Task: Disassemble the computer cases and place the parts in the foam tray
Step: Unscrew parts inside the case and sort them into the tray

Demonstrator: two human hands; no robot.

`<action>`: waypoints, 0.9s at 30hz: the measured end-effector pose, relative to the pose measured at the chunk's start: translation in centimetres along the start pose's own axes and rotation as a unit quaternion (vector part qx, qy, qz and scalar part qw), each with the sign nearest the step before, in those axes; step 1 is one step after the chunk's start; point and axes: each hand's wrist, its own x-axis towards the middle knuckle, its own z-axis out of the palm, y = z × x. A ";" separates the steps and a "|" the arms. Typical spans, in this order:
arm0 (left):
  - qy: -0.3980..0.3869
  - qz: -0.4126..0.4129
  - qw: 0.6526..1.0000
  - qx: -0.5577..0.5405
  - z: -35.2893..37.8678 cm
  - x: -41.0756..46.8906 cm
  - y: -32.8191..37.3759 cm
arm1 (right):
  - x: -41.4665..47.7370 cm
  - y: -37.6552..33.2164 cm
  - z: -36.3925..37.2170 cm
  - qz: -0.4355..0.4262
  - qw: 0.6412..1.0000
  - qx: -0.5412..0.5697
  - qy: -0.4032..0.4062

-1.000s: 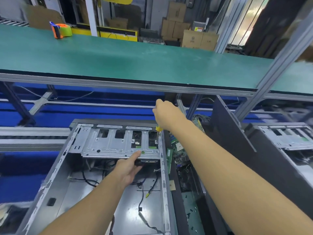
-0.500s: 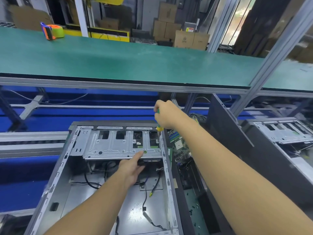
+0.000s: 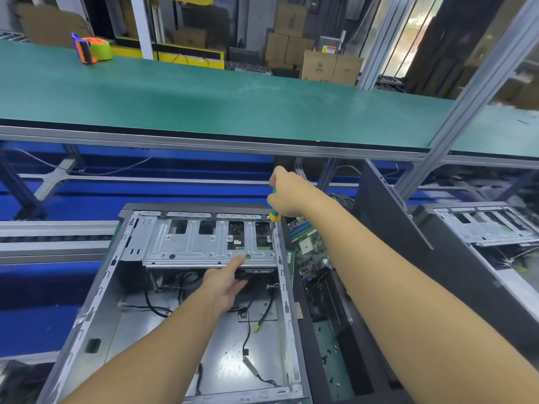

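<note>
The case (image 3: 87, 290) lies on its side, open face up, low in the middle of my view, on the blue line under the green bench (image 3: 204, 97). The metal drive cage (image 3: 201, 243) sits across its far end. My right hand (image 3: 287, 195) is clenched around a screwdriver (image 3: 274, 216) with a green and yellow handle. It points down at the cage's far right corner, right against the case wall. The tip is too small to make out. My left hand (image 3: 224, 285) has its thumb flat on top of the cage's near edge and its fingers tucked underneath, so it's pinching that lip.

Black cables (image 3: 248, 330) trail loose over the case floor, right under the left forearm. Just right of the case a motherboard (image 3: 309, 246) stands in a dark bin, with small screws (image 3: 329, 354) scattered nearer me. A dark side panel (image 3: 388, 217) leans beyond my right arm, and behind it lies a second case (image 3: 484, 228). Up on the bench, far left, sits a tape dispenser (image 3: 92, 48), with cardboard boxes (image 3: 329, 65) stacked behind.
</note>
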 end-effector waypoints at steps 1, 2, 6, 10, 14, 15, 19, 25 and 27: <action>0.000 0.001 1.000 0.000 0.0 0.0 0.0 | 0.0 0.0 -0.3 0.004 1.000 0.006 -0.018; 0.000 0.001 1.000 -0.001 0.0 0.0 0.0 | 0.0 0.0 -0.4 0.007 1.000 0.010 -0.027; -0.007 -0.001 1.000 -0.005 -0.1 0.1 -0.1 | -0.2 -0.1 0.3 0.016 0.998 -0.056 0.024; -0.014 -0.005 1.000 -0.015 0.0 0.1 -0.1 | 0.1 -0.2 1.0 0.022 0.993 -0.084 0.079; -0.023 -0.008 0.999 -0.021 0.0 0.4 -0.3 | 0.2 -0.3 0.0 -0.007 1.000 -0.001 -0.021; -0.027 -0.009 0.999 -0.028 -0.1 0.5 -0.4 | 0.2 -0.4 -0.1 -0.005 0.999 0.006 -0.040; -0.051 -0.035 0.996 -0.057 -0.3 0.8 -0.5 | 0.2 -0.3 0.6 0.023 0.999 -0.037 0.000; -0.095 -0.057 0.992 -0.054 -0.5 0.9 0.3 | 0.9 -0.3 1.2 -0.002 0.996 -0.046 0.072; -0.100 -0.058 0.992 -0.053 -0.5 0.8 0.5 | 1.2 -0.3 1.0 -0.012 0.999 -0.006 0.031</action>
